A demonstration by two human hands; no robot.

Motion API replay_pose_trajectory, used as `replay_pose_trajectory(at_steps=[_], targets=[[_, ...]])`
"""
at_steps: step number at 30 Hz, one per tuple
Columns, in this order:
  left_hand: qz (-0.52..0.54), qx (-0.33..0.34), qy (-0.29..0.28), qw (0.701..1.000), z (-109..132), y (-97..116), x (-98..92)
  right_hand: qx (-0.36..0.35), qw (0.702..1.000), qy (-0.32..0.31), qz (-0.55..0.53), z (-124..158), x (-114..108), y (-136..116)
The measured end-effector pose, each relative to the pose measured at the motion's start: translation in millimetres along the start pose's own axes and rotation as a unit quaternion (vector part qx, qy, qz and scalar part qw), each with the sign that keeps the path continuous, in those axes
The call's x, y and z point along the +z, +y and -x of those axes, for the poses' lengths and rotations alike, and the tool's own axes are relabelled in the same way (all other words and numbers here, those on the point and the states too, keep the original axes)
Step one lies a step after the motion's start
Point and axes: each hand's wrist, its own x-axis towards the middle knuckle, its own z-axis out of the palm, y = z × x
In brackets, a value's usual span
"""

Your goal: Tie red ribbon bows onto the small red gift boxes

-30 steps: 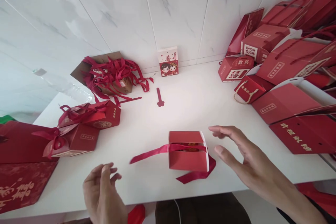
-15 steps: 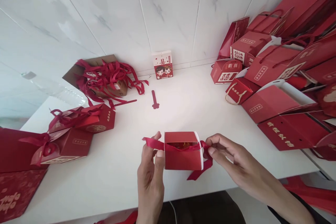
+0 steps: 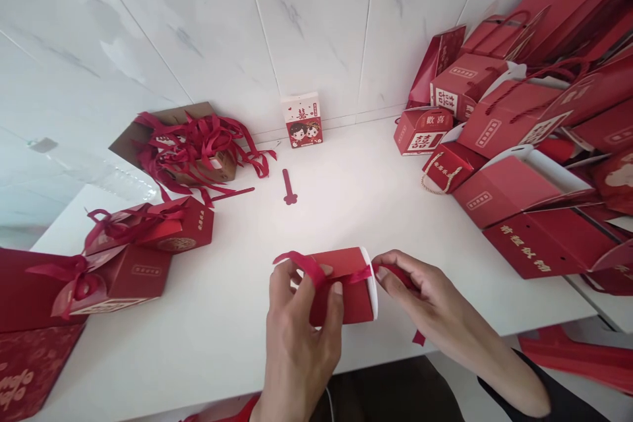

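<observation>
A small red gift box point(image 3: 353, 306) with a white-edged right end sits before me on the white table. Across its top runs a red ribbon point(image 3: 359, 275), whose left part arches over the fingers of my left hand point(image 3: 304, 326). That hand grips the box by its left and top, thumb and fingers closed over the top flaps. At the box's right end, my right hand point(image 3: 420, 290) pinches the ribbon between thumb and forefinger. A loose ribbon tail hangs below my right palm. The box's left end is hidden behind my left hand.
An open brown carton point(image 3: 123, 148) heaped with red ribbons stands at the back left. Finished-looking red boxes with bows point(image 3: 143, 270) sit at left. Several red boxes and bags point(image 3: 509, 191) crowd the right. A printed box point(image 3: 302, 122) and a red paper strip point(image 3: 288, 188) lie ahead.
My left hand has moved right, from beside the box onto its top, and closed on it. The top gap is now covered. My right hand has shifted slightly left, still pinching the ribbon.
</observation>
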Motion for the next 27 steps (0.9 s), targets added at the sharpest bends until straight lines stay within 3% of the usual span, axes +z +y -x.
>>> replay_pose_trajectory(at_steps=[4, 8, 12, 15, 17, 19, 23, 27], targets=[[-0.060, 0.035, -0.064, 0.996, -7, 6, -7.3, 0.006, 1.000, 0.029, -0.002, 2, 1, 3], [0.051, -0.048, -0.093, 0.993, -6, 9, -9.1, -0.010, 0.999, 0.030, 0.006, 2, 2, 5], [0.186, -0.161, -0.078, 0.966, 0, 10, -7.1, -0.058, 0.998, 0.002, -0.008, -2, 5, 7], [0.220, -0.209, -0.017, 0.953, 6, 17, -3.6, -0.051, 0.998, -0.017, -0.019, -3, 7, 9], [0.226, -0.198, 0.032, 0.953, 7, 23, -0.8, -0.045, 0.999, -0.023, -0.014, -3, 5, 9], [0.235, -0.178, 0.046, 0.955, 7, 29, 1.7, -0.049, 0.999, -0.020, -0.004, -2, 2, 8], [0.258, -0.182, 0.002, 0.949, 0, 28, 2.6, -0.046, 0.999, 0.008, 0.026, -1, -8, 4], [0.288, -0.197, -0.035, 0.936, -8, 20, -2.7, -0.093, 0.993, 0.034, 0.060, -2, -16, -8]])
